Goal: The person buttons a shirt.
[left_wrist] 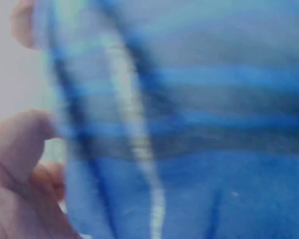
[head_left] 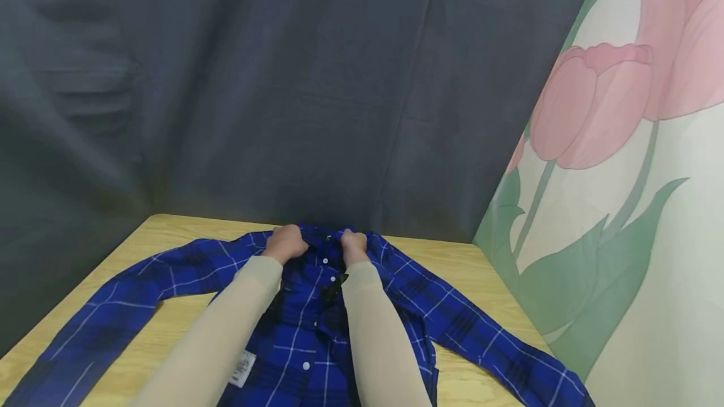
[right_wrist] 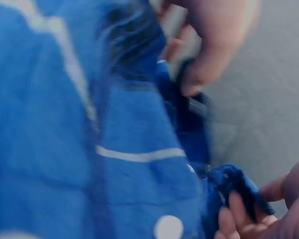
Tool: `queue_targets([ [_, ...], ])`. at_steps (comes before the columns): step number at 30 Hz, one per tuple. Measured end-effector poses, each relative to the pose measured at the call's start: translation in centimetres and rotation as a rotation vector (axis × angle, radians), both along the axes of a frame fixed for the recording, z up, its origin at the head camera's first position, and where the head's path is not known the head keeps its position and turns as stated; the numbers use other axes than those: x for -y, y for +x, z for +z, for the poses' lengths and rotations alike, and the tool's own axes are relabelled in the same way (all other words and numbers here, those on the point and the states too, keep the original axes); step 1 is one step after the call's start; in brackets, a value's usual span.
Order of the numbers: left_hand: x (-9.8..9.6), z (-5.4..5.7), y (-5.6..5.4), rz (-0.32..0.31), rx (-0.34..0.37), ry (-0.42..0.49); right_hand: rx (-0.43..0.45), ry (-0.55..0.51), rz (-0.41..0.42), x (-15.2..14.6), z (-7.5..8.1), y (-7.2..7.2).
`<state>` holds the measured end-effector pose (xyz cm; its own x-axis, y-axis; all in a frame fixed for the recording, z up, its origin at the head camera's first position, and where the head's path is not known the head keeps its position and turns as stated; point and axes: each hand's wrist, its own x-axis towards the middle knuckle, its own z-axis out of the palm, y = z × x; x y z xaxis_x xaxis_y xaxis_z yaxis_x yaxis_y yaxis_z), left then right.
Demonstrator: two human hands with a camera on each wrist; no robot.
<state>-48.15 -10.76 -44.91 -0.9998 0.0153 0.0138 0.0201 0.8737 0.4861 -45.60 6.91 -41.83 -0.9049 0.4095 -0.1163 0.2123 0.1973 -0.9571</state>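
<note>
A blue plaid button-up shirt (head_left: 294, 338) with white buttons lies front up, both sleeves spread outward. My left hand (head_left: 285, 244) grips the fabric beside the collar (head_left: 319, 231), on the left. On the other side of the collar, my right hand (head_left: 354, 247) holds the cloth. The left wrist view is blurred; the left hand (left_wrist: 20, 184) shows at the edge of the plaid cloth (left_wrist: 199, 189). Fingers of two hands on the shirt (right_wrist: 134, 124) appear in the right wrist view. A white label (head_left: 242, 369) shows near the shirt's left side.
The shirt lies on a light wooden table (head_left: 475, 281). Behind the table hangs a dark grey curtain (head_left: 294, 93), close to its back edge. To the right rises a wall (head_left: 667, 256) painted with pink tulips.
</note>
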Motion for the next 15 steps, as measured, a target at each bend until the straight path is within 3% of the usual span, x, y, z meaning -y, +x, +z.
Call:
queue_targets([
  [3,-0.3,3.3,3.9,0.120,0.048,0.126,-0.090,-0.161,-0.015,-0.5,0.6,0.1],
  [6,-0.8,5.1,6.3,0.194,0.016,0.233,-0.135,-0.239,-0.021,-1.2,1.2,0.1],
  [9,-1.3,5.4,6.8,0.274,-0.038,0.264,-0.152,-0.238,-0.017,-1.9,1.6,0.0],
  [15,-1.6,4.8,5.7,0.387,-0.127,0.252,-0.183,-0.113,0.021,-2.2,1.9,0.3],
])
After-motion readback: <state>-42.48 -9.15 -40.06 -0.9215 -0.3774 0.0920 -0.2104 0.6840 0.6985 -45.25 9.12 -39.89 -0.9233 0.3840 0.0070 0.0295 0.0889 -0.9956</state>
